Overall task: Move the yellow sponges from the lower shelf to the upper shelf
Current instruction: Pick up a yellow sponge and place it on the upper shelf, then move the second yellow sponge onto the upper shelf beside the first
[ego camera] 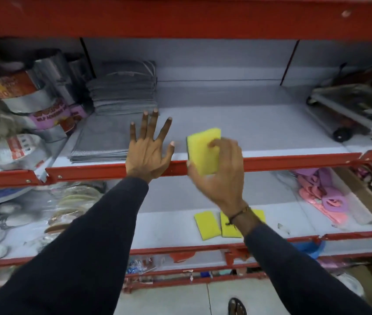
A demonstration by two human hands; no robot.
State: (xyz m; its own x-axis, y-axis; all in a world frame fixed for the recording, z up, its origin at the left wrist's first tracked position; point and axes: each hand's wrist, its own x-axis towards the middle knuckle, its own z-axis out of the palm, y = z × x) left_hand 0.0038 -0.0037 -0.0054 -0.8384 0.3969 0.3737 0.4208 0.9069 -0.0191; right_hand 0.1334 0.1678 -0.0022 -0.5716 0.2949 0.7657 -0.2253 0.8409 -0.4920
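My right hand grips a yellow sponge with a dark underside, held upright at the red front rim of the upper shelf. My left hand is spread open, palm down, over that rim just left of the sponge, holding nothing. On the lower shelf lie more yellow sponges: one in full view, another partly behind my right wrist, and a yellow corner showing past the wrist.
Grey folded cloths and flat grey mats sit at the upper shelf's left, beside packaged goods. A metal trolley-like item is at the right. Pink and purple plastic pieces lie on the lower shelf's right.
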